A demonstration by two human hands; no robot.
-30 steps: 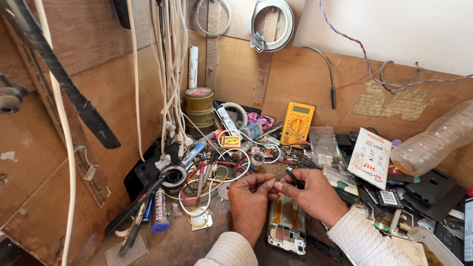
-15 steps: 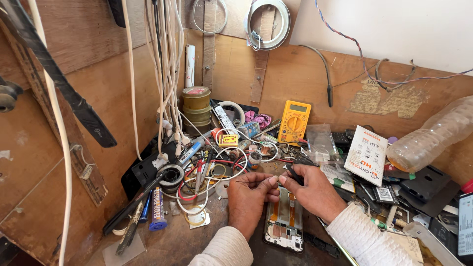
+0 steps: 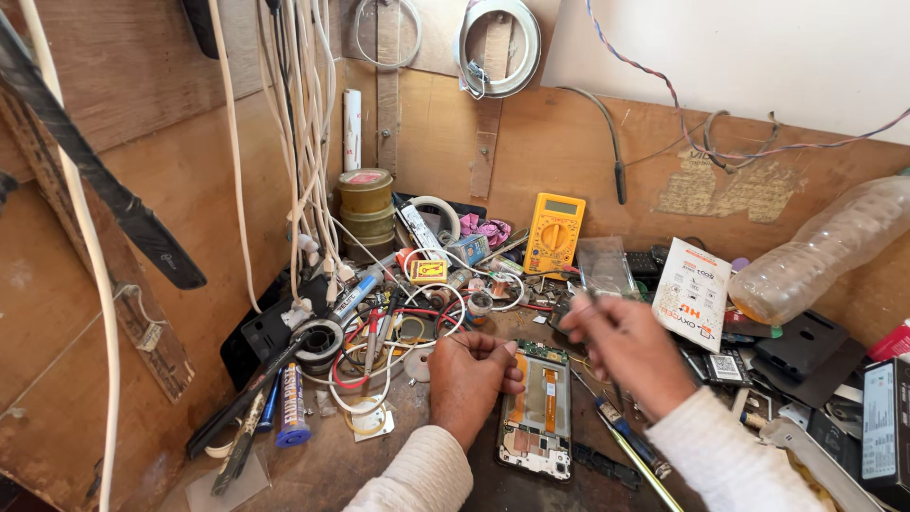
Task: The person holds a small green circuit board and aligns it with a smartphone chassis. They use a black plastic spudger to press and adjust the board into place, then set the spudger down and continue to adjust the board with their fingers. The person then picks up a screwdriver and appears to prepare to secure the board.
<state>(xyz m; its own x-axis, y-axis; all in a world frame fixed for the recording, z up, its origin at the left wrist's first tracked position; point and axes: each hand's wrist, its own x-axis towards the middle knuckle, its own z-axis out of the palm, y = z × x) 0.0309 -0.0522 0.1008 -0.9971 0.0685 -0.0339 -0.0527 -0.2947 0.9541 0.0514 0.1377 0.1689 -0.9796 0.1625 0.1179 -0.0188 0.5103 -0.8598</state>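
An opened phone (image 3: 542, 417) lies back-up on the wooden bench, its circuit board and orange ribbon cables exposed. My left hand (image 3: 469, 379) rests on the phone's left edge with the fingers curled against it. My right hand (image 3: 630, 353) hovers just right of the phone's top end. It pinches a thin dark tool (image 3: 590, 301), like tweezers, whose tip points up and away from the phone. The two hands are apart.
A yellow multimeter (image 3: 555, 232) leans at the back. Stacked tins (image 3: 365, 213), tangled wires (image 3: 398, 327) and a solder reel (image 3: 320, 339) crowd the left. A plastic bottle (image 3: 825, 251), a white packet (image 3: 692, 296) and black parts sit to the right. A screwdriver (image 3: 630, 453) lies beside the phone.
The hands were pinched together above the phone's top. Now my right hand has lifted away to the right with the thin tool, and my left hand stays by the phone.
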